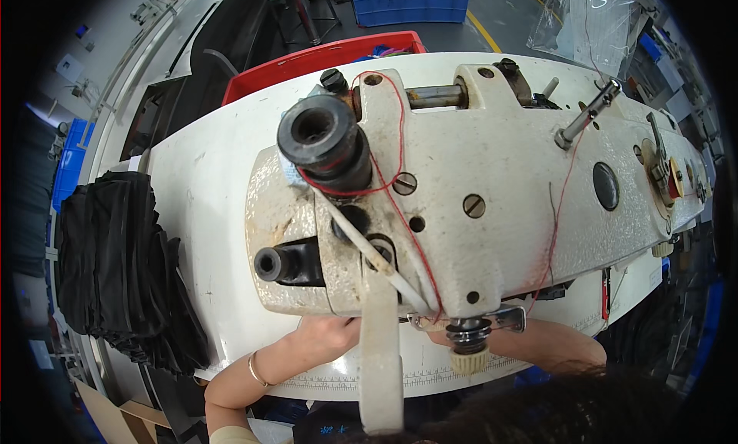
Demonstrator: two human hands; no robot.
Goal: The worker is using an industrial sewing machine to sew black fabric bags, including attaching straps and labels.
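Note:
A cream sewing machine head (507, 152) fills the middle of the view and hides the place where my hands work. My left hand (332, 335) reaches under its left end, with a bangle (256, 369) on the wrist; the fingers are out of sight. My right hand (440, 338) is almost wholly hidden behind the machine's tension knob (470, 359), and only its forearm (550, 345) shows well. Whatever either hand touches is covered. Red thread (570, 167) runs from a metal thread post (588, 115) and loops around a black round knob (323, 140).
The white sewing table (204, 190) has a ruler strip along its near edge. At its left lies a thick stack of black cloth pieces (115, 267). Beyond the far edge are a red bin (307, 61), a blue crate (407, 4) and a clear plastic bag (576, 25).

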